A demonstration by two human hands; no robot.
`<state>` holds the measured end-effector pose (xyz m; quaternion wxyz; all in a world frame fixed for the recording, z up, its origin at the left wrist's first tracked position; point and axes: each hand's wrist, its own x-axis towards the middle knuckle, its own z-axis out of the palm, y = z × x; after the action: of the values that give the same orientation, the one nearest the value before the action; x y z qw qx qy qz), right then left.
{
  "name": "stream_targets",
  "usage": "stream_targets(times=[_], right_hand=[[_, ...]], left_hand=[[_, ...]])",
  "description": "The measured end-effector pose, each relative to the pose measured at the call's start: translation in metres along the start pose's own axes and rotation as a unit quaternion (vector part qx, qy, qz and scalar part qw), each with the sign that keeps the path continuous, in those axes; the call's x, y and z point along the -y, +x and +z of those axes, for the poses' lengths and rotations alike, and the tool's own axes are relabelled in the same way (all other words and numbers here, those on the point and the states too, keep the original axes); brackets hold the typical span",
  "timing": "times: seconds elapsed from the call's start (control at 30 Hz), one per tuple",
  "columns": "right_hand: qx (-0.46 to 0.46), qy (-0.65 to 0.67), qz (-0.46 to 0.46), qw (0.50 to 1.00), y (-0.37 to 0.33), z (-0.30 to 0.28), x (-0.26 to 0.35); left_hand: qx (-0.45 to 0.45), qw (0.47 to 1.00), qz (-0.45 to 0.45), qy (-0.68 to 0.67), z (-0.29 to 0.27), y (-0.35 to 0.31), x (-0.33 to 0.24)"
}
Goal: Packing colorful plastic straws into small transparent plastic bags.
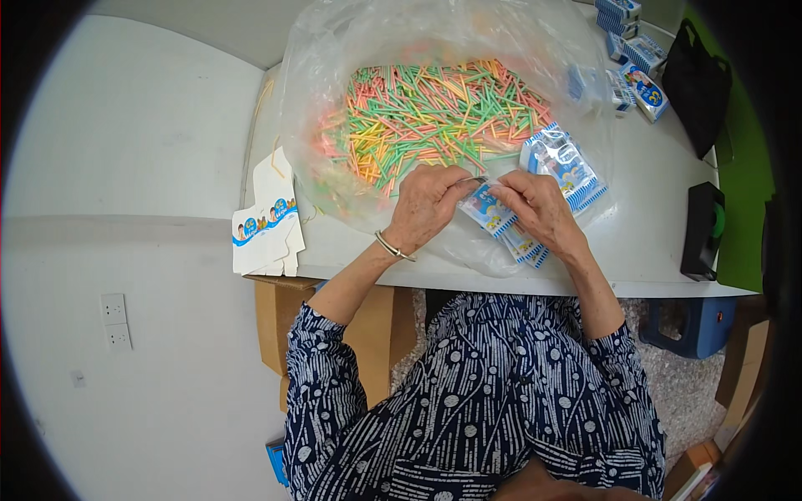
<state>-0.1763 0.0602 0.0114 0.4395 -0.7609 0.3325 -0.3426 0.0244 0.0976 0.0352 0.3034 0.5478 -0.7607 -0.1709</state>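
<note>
Between my hands is a small blue-and-white printed plastic packet [487, 212], held near the table's front edge. My left hand [424, 204] is closed, with thumb and forefinger pinched at the packet's upper left edge. On the opposite upper edge my right hand [541, 210] is pinched as well. More flat packets [522, 245] lie under and beside my right hand, and a pile of clear-fronted packets [566, 167] sits just beyond it. Behind my hands, a large clear plastic bag [313, 100] lies open around a heap of thin pink, green and yellow sticks [443, 117].
White printed card boxes [269, 221], folded flat, lie at the table's left end. Several small filled boxes [643, 88] and a black bag [697, 88] stand at the far right. Nearer is a black tape dispenser [702, 232]. A blue stool [689, 326] and cardboard boxes [368, 334] are below the table.
</note>
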Motion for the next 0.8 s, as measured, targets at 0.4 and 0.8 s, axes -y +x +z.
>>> stream_targets(times=[0.4,0.8], right_hand=[[0.039,0.023,0.046,0.998,-0.001,0.001,0.003],[0.027,0.019,-0.002,0.999,-0.008,0.010,-0.016]], left_hand=[[0.083,0.995,-0.024,-0.053,-0.010,0.005,0.018],[0.098,0.873,0.150,0.453,-0.036,0.043,0.102]])
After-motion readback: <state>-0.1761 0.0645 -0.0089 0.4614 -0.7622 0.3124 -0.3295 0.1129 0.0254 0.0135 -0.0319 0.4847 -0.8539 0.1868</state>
